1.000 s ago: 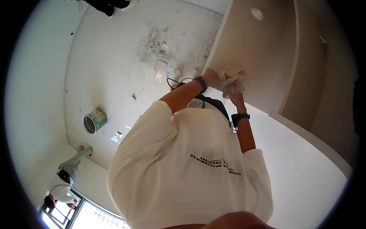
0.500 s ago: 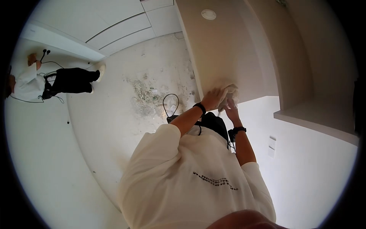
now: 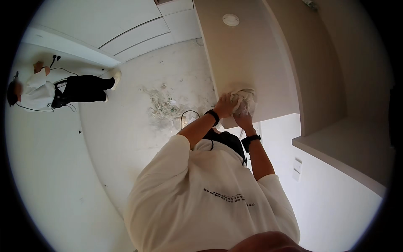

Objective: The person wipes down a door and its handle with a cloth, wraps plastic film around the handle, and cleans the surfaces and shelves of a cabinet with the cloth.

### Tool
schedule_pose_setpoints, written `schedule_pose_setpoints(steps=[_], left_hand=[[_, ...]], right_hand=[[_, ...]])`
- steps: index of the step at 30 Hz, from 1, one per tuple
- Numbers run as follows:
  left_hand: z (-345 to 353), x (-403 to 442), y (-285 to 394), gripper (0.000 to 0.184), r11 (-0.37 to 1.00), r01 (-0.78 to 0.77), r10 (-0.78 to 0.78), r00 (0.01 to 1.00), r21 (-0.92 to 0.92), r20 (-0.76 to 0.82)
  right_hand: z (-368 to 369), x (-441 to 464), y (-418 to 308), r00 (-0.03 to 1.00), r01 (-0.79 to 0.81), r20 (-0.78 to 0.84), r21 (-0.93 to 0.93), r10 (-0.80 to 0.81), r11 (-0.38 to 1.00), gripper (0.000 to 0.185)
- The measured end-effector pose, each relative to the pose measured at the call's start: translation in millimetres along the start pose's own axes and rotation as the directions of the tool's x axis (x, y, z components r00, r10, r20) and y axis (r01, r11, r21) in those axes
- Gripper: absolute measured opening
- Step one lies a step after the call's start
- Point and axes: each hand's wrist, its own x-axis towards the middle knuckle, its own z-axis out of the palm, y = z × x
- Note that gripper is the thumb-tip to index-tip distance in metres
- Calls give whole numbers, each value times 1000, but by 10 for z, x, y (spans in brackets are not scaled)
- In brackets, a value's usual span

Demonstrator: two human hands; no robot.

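Note:
A crumpled pale cloth (image 3: 243, 95) is bunched over the beige countertop (image 3: 247, 54), close to its near end. My left hand (image 3: 225, 106) has its fingers curled on the cloth's left side. From the near side, my right hand (image 3: 243, 121) grips the lower part of the same cloth, and its fingertips are partly hidden in the folds. Both wrists carry dark bands.
A round white fitting (image 3: 231, 19) sits in the far countertop. A raised beige shelf (image 3: 336, 147) stands on the right. Debris (image 3: 161, 103) litters the floor to the left. Another person (image 3: 79, 89) stands by the left wall, near white cabinets (image 3: 138, 38).
Both hands have shifted left with the cloth, which is now more bunched up and farther over the countertop. The view has moved slightly.

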Motion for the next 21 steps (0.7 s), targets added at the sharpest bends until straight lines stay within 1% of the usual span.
schedule_pose_setpoints(steps=[1,2,3,4,5,6,8,10,11,12,14,15,17,18,19,20,21], left_hand=[[-79,73,-47,84,1000,-23,23,999,4,-23],[-112,129,-77,83,999,-47,47,998,6,-42],[-121,154,-91,83,997,-76,76,996,6,-52],[-122,181,-96,82,996,-84,84,996,22,-13],[-104,176,-62,81,996,-88,87,996,28,33],[-129,188,-17,80,996,-87,84,994,38,63],[-289,309,69,68,979,-164,189,953,-122,235],[-250,345,203,52,932,-260,301,944,-253,137],[-190,384,254,56,903,-357,398,905,-241,150],[-2,329,375,65,874,-435,466,877,-214,121],[200,395,499,62,808,-575,589,790,-126,174],[248,378,609,50,766,-637,635,729,-87,257],[350,221,755,37,725,-688,659,676,-40,330],[291,189,794,36,732,-681,651,690,-19,317],[252,189,759,42,755,-655,623,710,-16,329],[176,192,724,48,778,-628,594,729,-11,340],[292,159,665,50,860,-459,502,839,-225,209]], right_hand=[[-52,98,-85,998,-61,-18,34,61,998,69],[63,163,44,976,79,-198,-86,-94,993,62],[-45,207,-48,992,-13,-123,-37,9,999,59],[-169,210,-123,992,-119,-36,7,119,993,56],[-229,82,-200,971,-231,67,40,228,972,53],[-231,-12,-154,993,-101,-50,78,105,992,50],[-220,-196,-49,988,-143,-56,60,147,988,54],[-304,-469,52,983,-171,-56,41,173,984,61],[-321,-613,64,982,-185,-40,42,187,982,66],[-306,-795,110,971,-238,-27,40,239,971,68],[-229,-948,237,947,-320,14,42,320,946,73],[-257,-1005,172,930,-367,57,60,364,928,74],[-148,-1126,90,920,-390,18,117,391,913,72],[-87,-1144,30,915,-391,-48,126,400,912,70],[-17,-1093,36,920,-367,-87,144,382,919,70],[12,-1044,-60,907,-394,-93,148,410,907,70],[-14,-927,-194,896,-417,-100,151,433,896,70]])
